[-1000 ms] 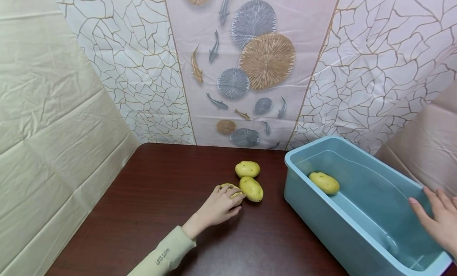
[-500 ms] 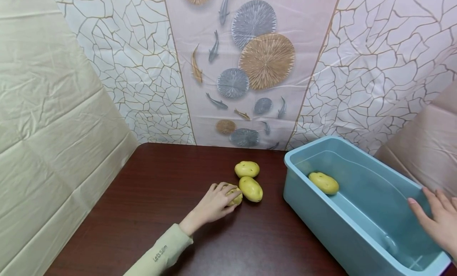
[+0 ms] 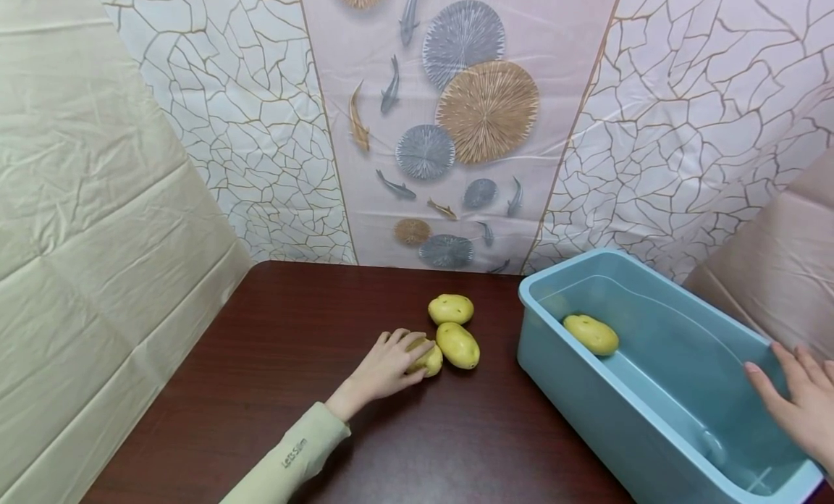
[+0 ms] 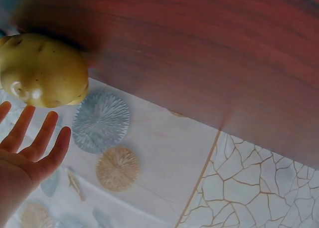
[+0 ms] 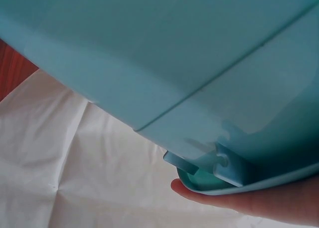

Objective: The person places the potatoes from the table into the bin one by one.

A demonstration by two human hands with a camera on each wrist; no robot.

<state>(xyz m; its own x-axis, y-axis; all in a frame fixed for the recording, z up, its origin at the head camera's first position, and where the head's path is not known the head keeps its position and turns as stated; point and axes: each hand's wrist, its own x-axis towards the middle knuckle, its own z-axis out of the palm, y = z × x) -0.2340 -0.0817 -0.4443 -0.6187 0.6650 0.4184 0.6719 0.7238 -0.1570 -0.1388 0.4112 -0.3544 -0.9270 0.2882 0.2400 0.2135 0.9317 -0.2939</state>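
Left fingers point(image 3: 419, 351) spread over a potato point(image 3: 433, 362), perhaps touching.

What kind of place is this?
Probably an indoor staged filming booth, not a working kitchen: a creased, fish-and-lily-pad-printed backdrop behind a dark wood-grain table, and a beige drape closing off the left side.

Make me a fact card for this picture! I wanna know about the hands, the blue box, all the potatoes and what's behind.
Left hand: fingers over the near potato
Right hand: at the rim of the blue box
On the table: near potato, middle potato, far potato, all close together
In the blue box: boxed potato, toward the far end
Potato total: four, all yellowish
Left sleeve: pale green, dark lettering
Behind: patterned cloth with fish and round shapes
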